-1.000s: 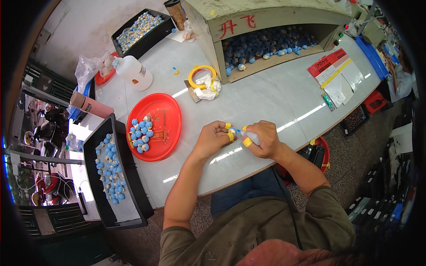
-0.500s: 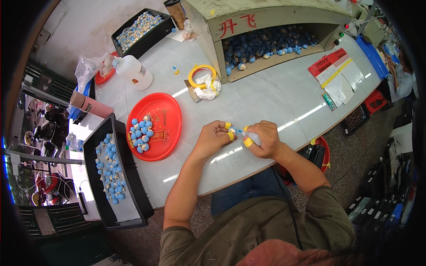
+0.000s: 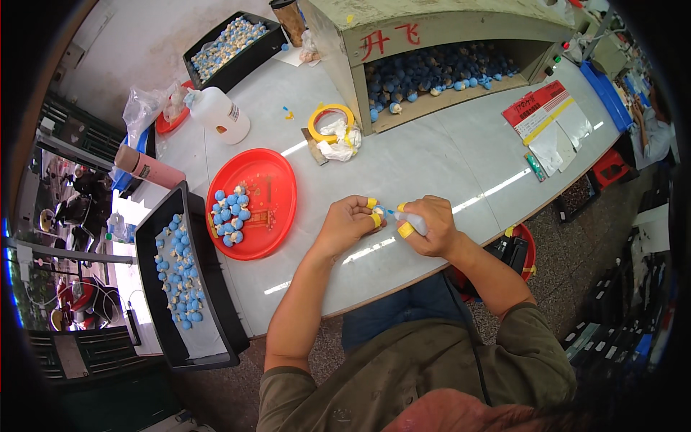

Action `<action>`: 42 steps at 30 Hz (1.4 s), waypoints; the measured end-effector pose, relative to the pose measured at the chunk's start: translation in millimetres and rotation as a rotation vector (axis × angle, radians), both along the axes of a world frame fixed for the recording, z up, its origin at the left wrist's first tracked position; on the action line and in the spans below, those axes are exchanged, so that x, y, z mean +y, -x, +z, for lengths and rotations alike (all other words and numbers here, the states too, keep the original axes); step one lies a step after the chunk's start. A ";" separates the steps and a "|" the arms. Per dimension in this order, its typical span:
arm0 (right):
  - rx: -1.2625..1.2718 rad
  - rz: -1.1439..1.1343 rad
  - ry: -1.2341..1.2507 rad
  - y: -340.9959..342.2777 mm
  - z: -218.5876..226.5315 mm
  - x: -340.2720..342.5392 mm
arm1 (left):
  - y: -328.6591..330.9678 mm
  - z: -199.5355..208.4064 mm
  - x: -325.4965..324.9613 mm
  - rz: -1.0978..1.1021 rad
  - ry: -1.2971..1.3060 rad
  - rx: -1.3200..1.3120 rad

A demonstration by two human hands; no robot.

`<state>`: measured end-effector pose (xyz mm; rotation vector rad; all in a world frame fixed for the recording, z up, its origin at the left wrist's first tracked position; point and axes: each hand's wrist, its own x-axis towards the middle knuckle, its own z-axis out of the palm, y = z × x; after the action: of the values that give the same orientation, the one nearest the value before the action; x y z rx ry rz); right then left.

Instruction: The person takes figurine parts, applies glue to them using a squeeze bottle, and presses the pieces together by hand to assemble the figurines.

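Over the near part of the table, my left hand [image 3: 344, 226] pinches a small blue and cream ball-like piece [image 3: 381, 210] in its fingertips, which largely cover it. Closed round a small translucent squeeze bottle [image 3: 414, 222] is my right hand [image 3: 437, 229]. The bottle's thin blue tip points left and meets or nearly meets the piece; I cannot tell which. Yellow tape wraps several fingertips on both hands. To the left, a red round tray [image 3: 275, 216] carries several similar blue balls [image 3: 232, 210] with cream parts.
A black bin [image 3: 229, 317] with blue balls stands at the left edge, another black bin [image 3: 270, 43] at the back. A grey box [image 3: 338, 54] full of pieces has yellow tape [image 3: 314, 128] before it. Nearby are a white jug [image 3: 229, 122], pink bottle [image 3: 162, 173] and papers [image 3: 551, 133].
The view has shifted very slightly. Both hands keep their hold on the piece and the squeeze bottle, almost in the same place.
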<state>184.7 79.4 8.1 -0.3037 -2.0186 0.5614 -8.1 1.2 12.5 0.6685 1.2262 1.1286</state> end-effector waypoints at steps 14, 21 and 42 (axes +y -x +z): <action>-0.049 0.000 -0.004 1.8 0.4 -0.2 | 0.1 -0.1 0.2 -0.017 0.005 0.010; -0.048 0.010 0.036 3.8 0.0 -0.6 | 0.6 -2.7 0.4 -0.047 -0.025 0.061; -0.011 0.009 0.020 -0.8 -1.0 -0.1 | 0.0 -0.5 0.8 -0.009 -0.005 0.045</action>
<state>185.5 79.3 7.1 -0.3103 -2.0264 0.5875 -8.1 2.0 12.0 0.7056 1.2575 1.1148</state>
